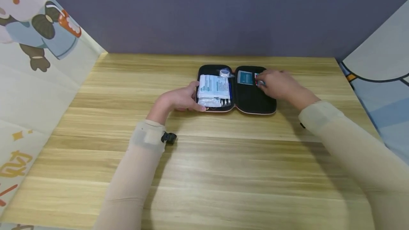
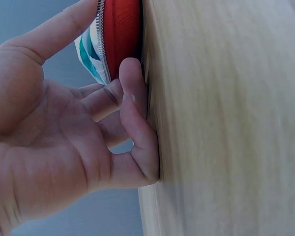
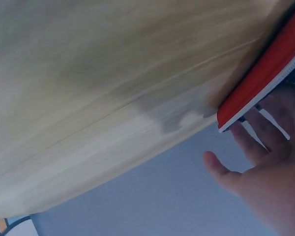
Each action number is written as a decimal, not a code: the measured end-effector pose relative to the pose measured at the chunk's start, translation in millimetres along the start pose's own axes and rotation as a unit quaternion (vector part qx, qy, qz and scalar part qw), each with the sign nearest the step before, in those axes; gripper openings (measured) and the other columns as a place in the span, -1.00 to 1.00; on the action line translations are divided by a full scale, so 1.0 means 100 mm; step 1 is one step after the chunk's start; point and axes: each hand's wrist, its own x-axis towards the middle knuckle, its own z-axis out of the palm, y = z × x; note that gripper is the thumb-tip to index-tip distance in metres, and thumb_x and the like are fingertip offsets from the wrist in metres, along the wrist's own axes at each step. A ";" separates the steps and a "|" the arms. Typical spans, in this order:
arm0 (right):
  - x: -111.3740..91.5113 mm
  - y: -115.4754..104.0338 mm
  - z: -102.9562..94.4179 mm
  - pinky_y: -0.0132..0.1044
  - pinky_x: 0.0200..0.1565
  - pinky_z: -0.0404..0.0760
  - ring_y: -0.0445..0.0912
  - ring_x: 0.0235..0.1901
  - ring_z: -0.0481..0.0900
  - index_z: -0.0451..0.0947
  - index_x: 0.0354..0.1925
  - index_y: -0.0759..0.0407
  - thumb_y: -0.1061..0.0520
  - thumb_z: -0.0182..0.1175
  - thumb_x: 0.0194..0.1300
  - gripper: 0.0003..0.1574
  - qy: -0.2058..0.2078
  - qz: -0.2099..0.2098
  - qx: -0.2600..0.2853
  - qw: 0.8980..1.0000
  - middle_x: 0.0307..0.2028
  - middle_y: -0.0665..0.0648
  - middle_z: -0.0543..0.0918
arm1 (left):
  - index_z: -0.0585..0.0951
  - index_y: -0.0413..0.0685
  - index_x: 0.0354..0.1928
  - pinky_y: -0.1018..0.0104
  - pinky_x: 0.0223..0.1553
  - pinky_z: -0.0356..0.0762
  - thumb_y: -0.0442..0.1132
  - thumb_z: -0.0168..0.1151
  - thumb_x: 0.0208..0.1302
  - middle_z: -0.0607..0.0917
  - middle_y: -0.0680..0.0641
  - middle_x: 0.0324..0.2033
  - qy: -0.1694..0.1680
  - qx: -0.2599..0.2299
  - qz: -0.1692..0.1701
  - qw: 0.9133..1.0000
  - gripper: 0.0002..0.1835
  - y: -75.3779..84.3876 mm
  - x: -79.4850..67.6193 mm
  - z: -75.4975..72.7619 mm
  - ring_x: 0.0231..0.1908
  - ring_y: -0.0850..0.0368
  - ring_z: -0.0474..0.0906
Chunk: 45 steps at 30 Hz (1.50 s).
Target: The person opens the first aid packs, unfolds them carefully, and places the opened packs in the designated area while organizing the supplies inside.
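Observation:
A zippered first-aid case (image 1: pixel 255 104), red outside and black inside, lies unfolded on the table. My left hand (image 1: pixel 183 98) holds its left side, thumb near the front corner and index finger farther back. In the left wrist view, the left hand's (image 2: pixel 64 118) lower fingers are bent against the tabletop beside the case (image 2: pixel 123 39). My right hand (image 1: pixel 279 83) reaches over the case's right half, thumb and fingertips pinching a small red-and-teal packet (image 1: pixel 256 76); most of it is covered. In the right wrist view, the right hand's (image 3: pixel 270 162) fingertips are hidden behind the case's edge (image 3: pixel 265 73).
White printed packets (image 1: pixel 212 86) and a wrapped tape roll (image 1: pixel 224 72) fill the case's left half. A teal packet (image 1: pixel 245 77) sits in the right half. The wooden table (image 1: pixel 223 166) meets a dark blue-grey panel (image 1: pixel 191 13) behind; printed cloths (image 1: pixel 32 91) hang at the sides.

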 end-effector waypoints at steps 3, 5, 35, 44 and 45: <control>0.05 0.00 0.02 0.49 0.21 0.52 0.34 0.34 0.55 0.54 0.39 0.28 0.11 0.09 0.62 -0.50 0.008 -0.015 -0.001 1.000 0.40 0.37 0.55 | -0.36 0.04 0.72 0.18 0.04 0.58 -0.11 0.51 0.36 0.48 -0.25 0.27 -0.002 -0.010 0.005 1.000 0.30 -0.01 0.00 0.01 -0.11 -0.02 0.55; 0.09 0.01 0.02 0.41 0.18 0.58 0.34 0.29 0.58 0.52 0.38 0.33 0.12 0.08 0.62 -0.49 0.007 -0.020 0.003 1.000 0.39 0.40 0.55 | -0.36 0.04 0.72 0.19 0.01 0.58 -0.12 0.51 0.36 0.48 -0.24 0.26 -0.002 -0.014 0.003 1.000 0.30 -0.01 0.00 0.02 -0.15 0.00 0.53; 0.08 -1.17 -0.20 0.14 0.44 0.51 0.24 0.51 0.43 0.32 0.56 0.31 0.03 0.22 0.51 -0.20 -0.020 -0.133 0.046 0.990 0.59 0.37 0.29 | -0.33 0.01 0.70 0.27 -0.22 0.48 -0.09 0.47 0.39 0.52 -0.15 0.03 -0.008 -0.018 0.010 1.000 0.24 0.03 0.02 0.04 -0.26 0.05 0.46; 0.09 -1.29 -0.07 0.01 0.35 0.63 0.16 0.40 0.58 0.44 0.48 0.32 0.17 0.18 0.55 -0.38 0.011 -0.153 0.011 0.988 0.43 0.33 0.55 | -0.36 0.06 0.71 0.28 -0.25 0.47 -0.04 0.48 0.39 0.51 -0.15 0.07 -0.003 -0.011 -0.010 1.000 0.27 0.05 0.01 0.04 -0.23 0.05 0.48; 0.09 -1.29 -0.06 0.00 0.33 0.65 0.15 0.38 0.60 0.46 0.47 0.31 0.17 0.18 0.56 -0.40 0.016 -0.154 0.010 0.988 0.43 0.32 0.56 | -0.36 0.06 0.71 0.29 -0.25 0.47 -0.04 0.48 0.38 0.51 -0.16 0.07 -0.003 -0.010 -0.011 1.000 0.28 0.05 0.01 0.03 -0.23 0.06 0.48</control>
